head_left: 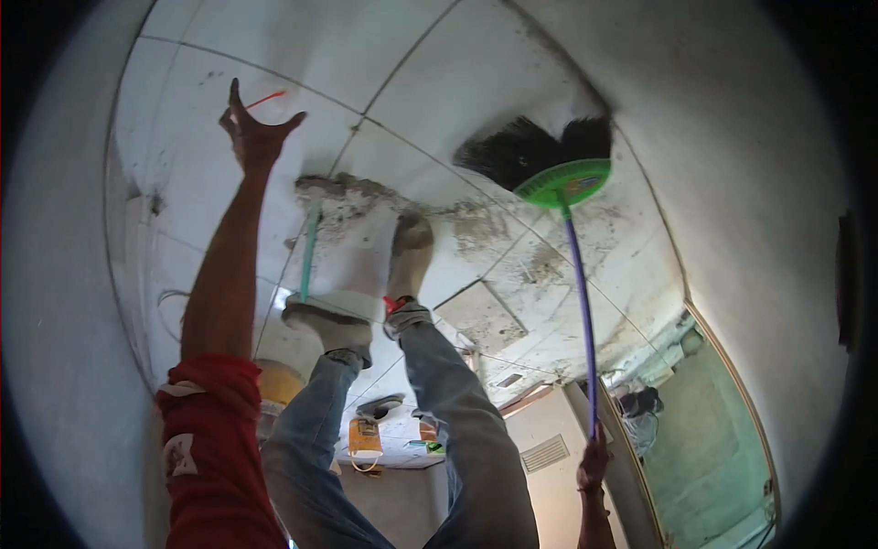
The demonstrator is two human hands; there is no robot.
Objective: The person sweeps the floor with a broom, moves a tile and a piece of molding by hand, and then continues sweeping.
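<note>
My right hand (594, 462) is wrapped round the purple handle of a broom (580, 293). Its green head (562, 183) carries black bristles, which spread against the tiled floor by the wall. At upper left my left hand (251, 137) reaches out over the tiles, thumb and fingers spread wide. A thin red strip (267, 99) shows in the gap between thumb and forefinger. Below it, near my feet, grey dirt (352, 192) is heaped on the floor. A narrow teal strip (311, 252) runs from this dirt towards one foot.
A loose square tile (480, 314) lies beside my feet. Behind my legs are an orange bucket (364, 439), a yellow container (279, 382) and a dark shoe (380, 405). Walls rise at both sides. A framed doorway (732, 393) is at lower right, with a dark bundle (640, 403) near it.
</note>
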